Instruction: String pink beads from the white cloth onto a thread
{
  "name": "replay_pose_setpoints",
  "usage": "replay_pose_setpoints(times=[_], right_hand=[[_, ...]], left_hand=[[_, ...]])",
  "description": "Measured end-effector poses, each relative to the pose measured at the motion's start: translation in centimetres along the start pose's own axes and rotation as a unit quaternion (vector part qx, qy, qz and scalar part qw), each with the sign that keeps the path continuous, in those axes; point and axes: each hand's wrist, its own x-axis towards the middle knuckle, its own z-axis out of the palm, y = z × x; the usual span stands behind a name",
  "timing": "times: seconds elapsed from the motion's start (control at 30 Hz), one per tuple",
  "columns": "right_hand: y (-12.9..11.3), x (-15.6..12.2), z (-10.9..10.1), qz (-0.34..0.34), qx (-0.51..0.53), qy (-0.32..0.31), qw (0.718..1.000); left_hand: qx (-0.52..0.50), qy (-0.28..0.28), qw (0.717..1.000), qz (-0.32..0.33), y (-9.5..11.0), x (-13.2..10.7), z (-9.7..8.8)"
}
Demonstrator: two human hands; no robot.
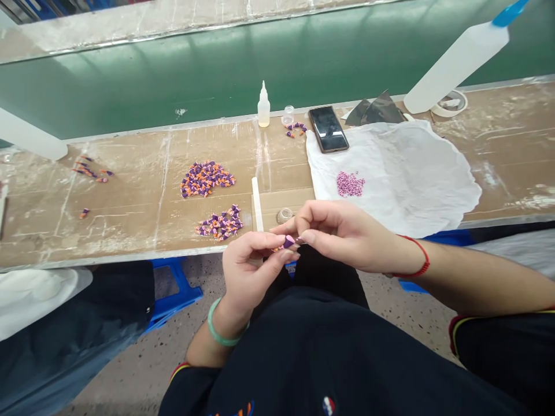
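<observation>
Left hand (251, 274), right hand (347, 234) pinch tiny purple cone (289, 241).

- Left hand (247, 274): raised in front of the torso, wrist bent, fingers curled inward, fingertips (281, 255) pinched together.
- Right hand (342, 237): reaching across from the right, back of the hand upward, thumb and forefinger curved toward each other.
- Right forearm (481, 283): bare, stretched out almost level.
- Left forearm (208, 349): bare, angled upward.

Craft workshop, scuffed workbench (130, 190), dropper bottle (263, 107)
</observation>
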Motion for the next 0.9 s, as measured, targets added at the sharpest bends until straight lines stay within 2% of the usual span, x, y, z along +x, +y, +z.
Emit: replay_pose_setpoints(times=[0.17,0.37,0.63,0.9], right_hand=[[-0.3,-0.3,-0.1,-0.009,-0.033,-0.007,0.999],[-0.6,-0.4,-0.1,-0.040,-0.078,-0.008,0.996],[-1.1,-0.5,-0.1,-0.095,-0.172,0.006,0.980],[-1.3,-0.6,0.3,-0.122,-0.221,0.016,0.967]], left_hand=[[-0.009,-0.018,1.000,0.021,0.1,-0.2,0.1],[0.007,-0.017,1.000,0.013,0.4,-0.3,0.1],[0.012,-0.032,0.999,0.034,0.2,-0.5,0.1],[0.022,-0.001,0.998,0.056,-0.2,-0.7,0.2]])
